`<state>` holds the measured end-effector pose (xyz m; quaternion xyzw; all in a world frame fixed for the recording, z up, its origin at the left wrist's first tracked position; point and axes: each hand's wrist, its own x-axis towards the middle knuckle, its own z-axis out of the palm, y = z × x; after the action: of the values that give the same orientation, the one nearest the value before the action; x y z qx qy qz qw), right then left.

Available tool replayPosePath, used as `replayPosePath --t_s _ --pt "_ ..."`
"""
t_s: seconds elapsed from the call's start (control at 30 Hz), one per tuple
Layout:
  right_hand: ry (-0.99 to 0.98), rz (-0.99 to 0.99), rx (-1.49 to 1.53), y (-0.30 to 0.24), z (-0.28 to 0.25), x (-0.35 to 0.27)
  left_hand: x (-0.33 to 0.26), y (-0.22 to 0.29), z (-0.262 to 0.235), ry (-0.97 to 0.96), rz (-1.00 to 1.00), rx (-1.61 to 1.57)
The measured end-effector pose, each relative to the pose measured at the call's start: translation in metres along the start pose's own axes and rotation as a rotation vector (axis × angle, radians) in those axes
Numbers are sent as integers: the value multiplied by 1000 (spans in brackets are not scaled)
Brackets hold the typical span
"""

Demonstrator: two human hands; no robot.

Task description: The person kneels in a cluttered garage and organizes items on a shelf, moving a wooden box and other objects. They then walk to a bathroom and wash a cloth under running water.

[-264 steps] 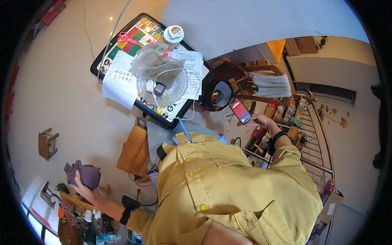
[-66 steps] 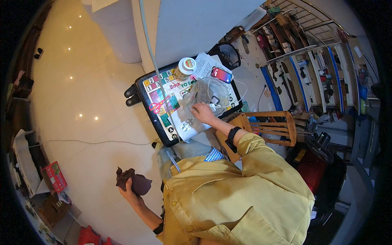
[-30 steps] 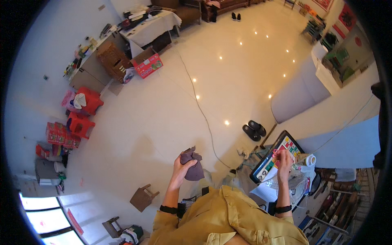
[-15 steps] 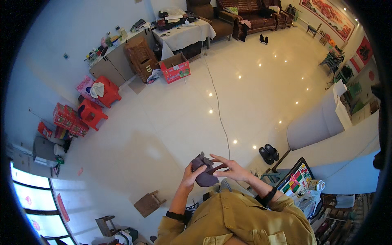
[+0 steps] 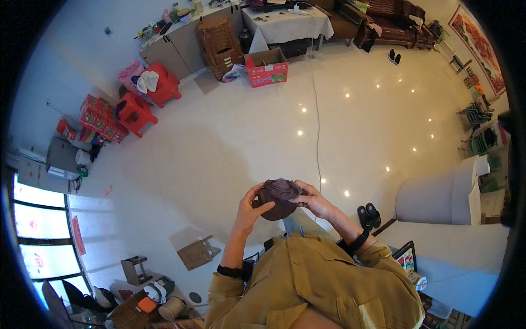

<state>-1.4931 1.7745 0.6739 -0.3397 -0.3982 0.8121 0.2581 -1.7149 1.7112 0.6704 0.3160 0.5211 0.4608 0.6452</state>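
Note:
Held out in front of my chest is a soft, dark purple-brown cloth item (image 5: pixel 278 207), rounded below and bunched along its top; it resembles a cap, though its kind is not certain. My left hand (image 5: pixel 250 213) grips its left side, with the thumb across the front. At the upper right edge, my right hand (image 5: pixel 313 199) pinches the gathered fabric, some fingers hidden behind it. Dark bands circle both my forearms near the tan sleeves.
A small wooden stool (image 5: pixel 198 253) stands on the tiled floor at lower left. Black slippers (image 5: pixel 369 216) lie to the right, near a grey rounded counter (image 5: pixel 433 193). A cable (image 5: pixel 317 120) runs across the floor. Red plastic stools (image 5: pixel 136 113) and a red cardboard box (image 5: pixel 267 75) are farther off.
My right fingers, spread beside the cloth before, have closed on its edge. The cloth has turned, its bunched part now on top. The whole view has shifted, so the room sits differently.

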Motion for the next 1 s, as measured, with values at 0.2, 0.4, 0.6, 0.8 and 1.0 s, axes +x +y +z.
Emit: replayPosePath --t_s 0.2,0.4,0.6,0.8,1.0 --pt "-6 -4 -59 -46 -37 87 93 41 -14 18 19 1" --pt "78 115 138 -101 -59 153 169 82 -20 67 16 -7" --pt "88 33 184 -137 -81 216 241 109 -37 69 -143 -103" --pt "154 -85 143 -170 -97 302 338 145 -59 -1 -233 -74" --pt "131 -59 127 -214 -101 403 447 185 -92 -123 -247 -343"
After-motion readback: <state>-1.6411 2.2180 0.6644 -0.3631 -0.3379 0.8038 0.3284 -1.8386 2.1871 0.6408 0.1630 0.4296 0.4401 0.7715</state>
